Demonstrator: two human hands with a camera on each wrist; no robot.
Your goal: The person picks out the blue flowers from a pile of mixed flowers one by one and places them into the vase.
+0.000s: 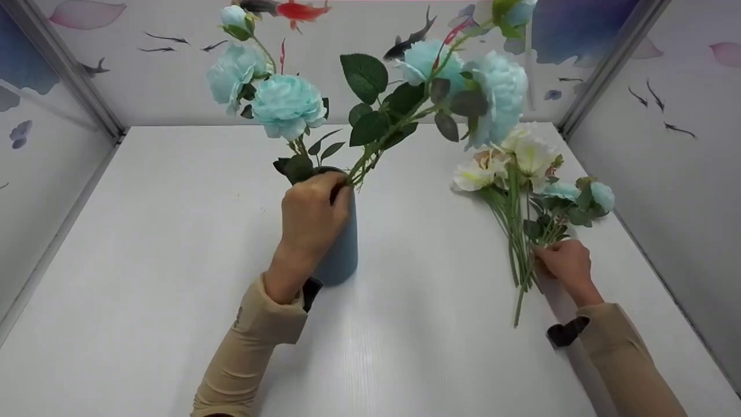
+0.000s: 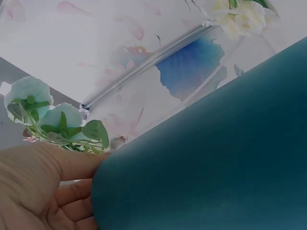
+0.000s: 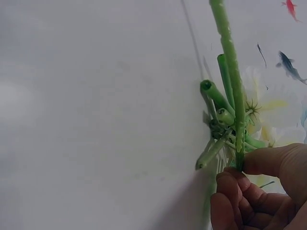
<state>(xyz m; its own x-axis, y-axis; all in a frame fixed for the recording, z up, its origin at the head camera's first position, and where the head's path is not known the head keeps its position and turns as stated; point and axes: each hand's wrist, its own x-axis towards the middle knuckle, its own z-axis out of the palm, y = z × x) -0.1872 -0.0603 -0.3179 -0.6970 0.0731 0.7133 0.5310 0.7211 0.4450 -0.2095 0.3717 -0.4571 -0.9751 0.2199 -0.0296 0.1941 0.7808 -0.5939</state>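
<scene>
A blue-grey vase point(image 1: 343, 249) stands left of the table's middle, holding tall stems of light-blue artificial flowers point(image 1: 289, 104) that lean left and right. My left hand point(image 1: 312, 214) grips the vase's rim, with the thumb along the outside in the left wrist view. On the right lies a bunch of white artificial flowers point(image 1: 529, 152) with long green stems. Beside it is a shorter light-blue flower spray point(image 1: 602, 197) with dark leaves. My right hand point(image 1: 566, 265) is at the spray's lower part. In the right wrist view, its thumb and fingers pinch a green flower stem point(image 3: 232, 72).
The white table point(image 1: 145, 249) is bounded by panels point(image 1: 666, 174) at the sides and back, printed with fish and petals. Grey metal posts point(image 1: 619, 63) stand at the back corners. The leaning flowers at right reach over toward the white bunch.
</scene>
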